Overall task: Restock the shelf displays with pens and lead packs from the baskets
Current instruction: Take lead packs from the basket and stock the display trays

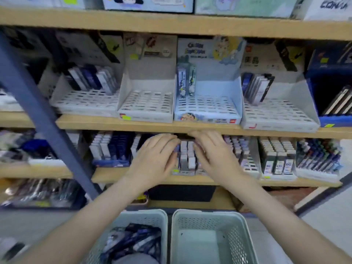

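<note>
Left hand (155, 157): fingers spread flat against the lead packs (187, 159), gripping nothing.
Right hand (215, 155): likewise, on the packs' other side.
Baskets: left basket (141, 218) holds packets; right basket (209, 218) bare.

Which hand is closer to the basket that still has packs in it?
Left. The left hand is up at the shelf, above the basket with packs; the right hand is farther right, above the other basket.

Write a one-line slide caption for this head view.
Both hands, left and right, straighten packs in a lower shelf display, above two baskets, one stocked, one empty.
</note>
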`<state>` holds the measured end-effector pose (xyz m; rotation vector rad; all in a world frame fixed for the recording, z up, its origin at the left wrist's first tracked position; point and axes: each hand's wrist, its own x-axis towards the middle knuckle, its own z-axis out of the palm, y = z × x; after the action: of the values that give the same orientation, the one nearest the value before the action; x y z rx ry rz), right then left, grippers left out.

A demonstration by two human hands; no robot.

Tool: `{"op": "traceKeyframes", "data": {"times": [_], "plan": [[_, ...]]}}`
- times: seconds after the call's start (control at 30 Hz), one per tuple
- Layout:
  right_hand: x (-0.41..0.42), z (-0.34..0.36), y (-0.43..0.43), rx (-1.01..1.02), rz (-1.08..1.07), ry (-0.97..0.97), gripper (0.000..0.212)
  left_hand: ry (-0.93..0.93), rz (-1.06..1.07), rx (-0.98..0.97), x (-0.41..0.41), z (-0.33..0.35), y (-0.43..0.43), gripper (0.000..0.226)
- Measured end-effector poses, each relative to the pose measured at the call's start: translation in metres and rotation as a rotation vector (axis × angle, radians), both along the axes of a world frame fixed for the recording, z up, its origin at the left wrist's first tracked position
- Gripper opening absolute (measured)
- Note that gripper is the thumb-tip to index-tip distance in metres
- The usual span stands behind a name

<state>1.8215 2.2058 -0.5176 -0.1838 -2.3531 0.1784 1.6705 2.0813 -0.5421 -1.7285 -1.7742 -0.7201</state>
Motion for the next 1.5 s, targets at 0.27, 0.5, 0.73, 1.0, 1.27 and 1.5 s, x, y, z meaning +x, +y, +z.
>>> {"op": "traceKeyframes", "data": {"times": [0.27,0.5,0.73,1.0,1.27,1.5], "plan": [[-0.057,-0.162,-0.075,-0.041,0.204,-0.562,0.032,-0.211,0.206,-0.446,-0.062,-0.174,-0.161,0.040],[-0.106,-0.283,-0.126,-0.140,0.274,-1.188,0.058,-0.353,0.378,-0.748,-0.093,-0.294,-0.231,0.041],[-0.142,-0.392,-0.173,0.094,0.432,-1.299,0.089,-0.315,0.342,-0.725,-0.110,-0.339,-0.262,0.037],[-0.154,-0.437,-0.197,0.130,0.442,-1.258,0.085,-0.284,0.338,-0.729,-0.110,-0.341,-0.271,0.043],[-0.150,-0.424,-0.198,0.054,0.378,-1.301,0.094,-0.181,0.367,-0.741,-0.110,-0.342,-0.277,0.043],[-0.148,-0.430,-0.211,0.009,0.302,-1.243,0.087,-0.122,0.413,-0.698,-0.106,-0.344,-0.279,0.041]]}}
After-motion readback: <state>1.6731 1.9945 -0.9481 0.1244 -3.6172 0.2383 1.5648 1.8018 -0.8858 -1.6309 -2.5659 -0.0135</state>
